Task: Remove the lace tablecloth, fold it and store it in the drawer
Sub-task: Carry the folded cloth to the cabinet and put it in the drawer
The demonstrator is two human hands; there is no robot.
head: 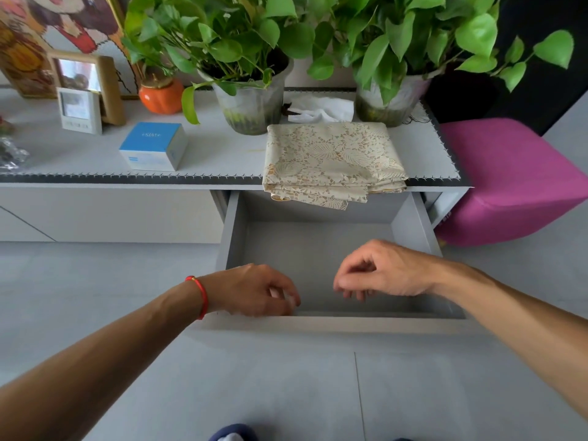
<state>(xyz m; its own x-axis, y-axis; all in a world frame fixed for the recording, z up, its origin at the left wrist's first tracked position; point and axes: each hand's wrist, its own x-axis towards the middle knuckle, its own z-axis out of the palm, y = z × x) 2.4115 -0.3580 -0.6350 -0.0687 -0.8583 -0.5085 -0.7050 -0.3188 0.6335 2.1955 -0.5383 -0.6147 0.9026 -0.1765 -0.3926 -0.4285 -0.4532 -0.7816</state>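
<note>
Head view, cream lace tablecloth (334,160) (folded), cabinet-top

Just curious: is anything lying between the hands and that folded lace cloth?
No, only the open drawer's bare grey inside, seen from the head view.

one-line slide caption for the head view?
Folded lace tablecloth waits on the cabinet top; both empty hands hover over the open drawer.

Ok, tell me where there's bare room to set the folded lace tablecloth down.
The open drawer floor is bare. On the cabinet top, a bare patch lies between the blue box and the tablecloth. Crowded behind, by the plant pots.
</note>
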